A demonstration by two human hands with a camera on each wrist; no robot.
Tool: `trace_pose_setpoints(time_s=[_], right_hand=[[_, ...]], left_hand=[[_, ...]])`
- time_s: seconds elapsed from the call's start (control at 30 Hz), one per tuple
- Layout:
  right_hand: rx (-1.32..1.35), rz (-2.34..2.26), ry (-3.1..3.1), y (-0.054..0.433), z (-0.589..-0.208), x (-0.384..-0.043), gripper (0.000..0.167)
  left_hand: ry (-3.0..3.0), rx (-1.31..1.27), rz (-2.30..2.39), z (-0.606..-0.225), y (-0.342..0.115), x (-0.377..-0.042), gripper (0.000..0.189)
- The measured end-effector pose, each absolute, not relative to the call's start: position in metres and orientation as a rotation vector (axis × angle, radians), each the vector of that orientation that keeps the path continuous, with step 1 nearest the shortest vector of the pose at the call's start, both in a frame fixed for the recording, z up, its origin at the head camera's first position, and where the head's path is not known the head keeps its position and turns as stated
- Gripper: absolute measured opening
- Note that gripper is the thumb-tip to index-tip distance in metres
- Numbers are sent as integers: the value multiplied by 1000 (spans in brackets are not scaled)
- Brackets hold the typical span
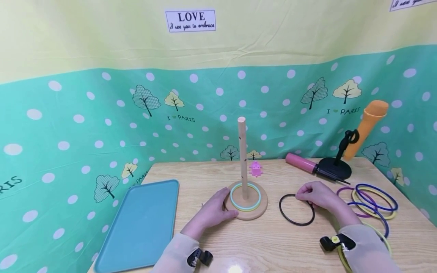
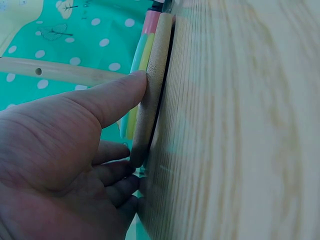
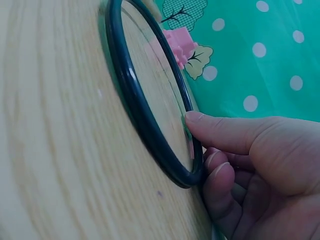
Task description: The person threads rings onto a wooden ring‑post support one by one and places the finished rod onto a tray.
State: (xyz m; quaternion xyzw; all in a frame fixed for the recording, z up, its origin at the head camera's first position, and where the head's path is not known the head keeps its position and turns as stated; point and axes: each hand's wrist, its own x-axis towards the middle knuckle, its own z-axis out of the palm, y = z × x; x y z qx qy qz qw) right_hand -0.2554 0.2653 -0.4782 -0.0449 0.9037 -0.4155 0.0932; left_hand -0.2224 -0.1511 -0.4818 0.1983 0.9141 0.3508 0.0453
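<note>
In the head view a wooden peg stand (image 1: 242,159) stands upright on the table, with a light-blue ring (image 1: 232,197) and a yellow ring around the foot of its post. My left hand (image 1: 216,207) holds the left edge of its round base (image 2: 155,75); the thumb presses on the rim while the fingers curve along the side. To the right of the stand, my right hand (image 1: 319,195) pinches a black ring (image 1: 297,223) at its far right edge. Seen from the right wrist, the thumb lies on the black ring (image 3: 131,80), with fingertips behind it, close over the tabletop.
Several loose rings (image 1: 375,206) overlap at the right, partly under my right forearm. A blue tray (image 1: 140,223) lies at the left. Behind the stand sits a small pink toy (image 1: 255,169). A pink pump (image 1: 301,163) and an orange microphone (image 1: 367,127) on a black stand are at the back right.
</note>
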Motion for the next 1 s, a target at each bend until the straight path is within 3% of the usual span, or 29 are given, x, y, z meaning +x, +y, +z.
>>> trace_pose_setpoints(time_s=[1.0], right_hand=[[-191,-1376,2735,251,-446,-250,24]], left_hand=[[2803,617,1072,-483,-151,-220,91]])
